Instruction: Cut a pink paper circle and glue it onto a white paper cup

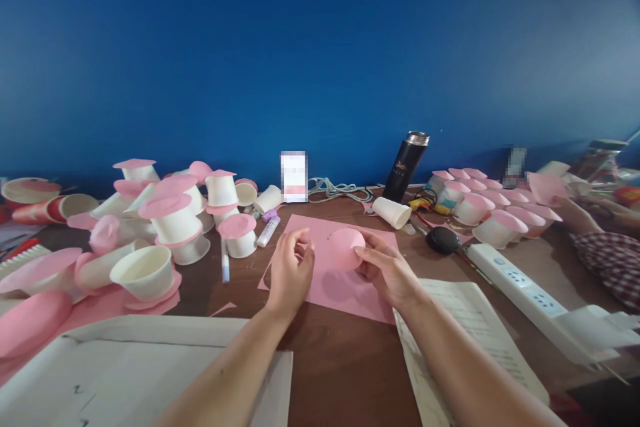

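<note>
Soft, middling light reaches my bench (345,373), and the blue wall (250,67) darkens toward the top of the frame. Beneath the pink disc (344,247) in my hands (383,270), a faint shadow falls on the pink sheet (325,293). The flask (406,163) glints at its metal rim. Toward the right edge, a checked sleeve (607,267) looks soft; wide-lens distortion stretches the cups (37,272) at far left. Pixelated blocks mask two patches, centre and right.
</note>
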Action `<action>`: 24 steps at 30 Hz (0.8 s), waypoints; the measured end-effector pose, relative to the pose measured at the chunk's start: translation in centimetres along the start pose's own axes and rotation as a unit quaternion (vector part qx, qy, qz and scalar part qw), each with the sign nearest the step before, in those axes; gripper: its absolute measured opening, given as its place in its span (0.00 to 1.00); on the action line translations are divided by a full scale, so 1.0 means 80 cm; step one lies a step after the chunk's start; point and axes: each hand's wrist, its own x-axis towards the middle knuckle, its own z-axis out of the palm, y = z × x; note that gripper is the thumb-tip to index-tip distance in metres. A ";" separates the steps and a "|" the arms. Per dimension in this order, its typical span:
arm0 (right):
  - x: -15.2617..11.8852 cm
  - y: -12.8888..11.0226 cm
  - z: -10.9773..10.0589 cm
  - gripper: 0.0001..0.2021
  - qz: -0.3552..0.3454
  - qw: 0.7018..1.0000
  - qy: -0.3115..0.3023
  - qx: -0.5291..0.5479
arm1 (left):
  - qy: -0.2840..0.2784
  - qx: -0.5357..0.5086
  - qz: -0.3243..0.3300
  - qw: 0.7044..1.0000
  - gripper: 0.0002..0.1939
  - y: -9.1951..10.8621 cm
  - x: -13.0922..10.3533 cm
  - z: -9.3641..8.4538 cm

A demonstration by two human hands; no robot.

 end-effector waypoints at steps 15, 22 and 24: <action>-0.001 0.003 -0.003 0.23 -0.012 0.987 -0.081 -0.138 | -0.302 -0.347 -0.297 0.837 0.22 0.009 -0.004 -0.010; 0.001 0.007 -0.002 0.21 -0.013 0.984 -0.087 -0.153 | -0.280 -0.377 -0.312 0.826 0.23 0.006 -0.005 -0.007; 0.000 0.006 0.000 0.21 -0.011 0.987 -0.074 -0.144 | -0.274 -0.366 -0.314 0.832 0.22 0.005 -0.005 -0.008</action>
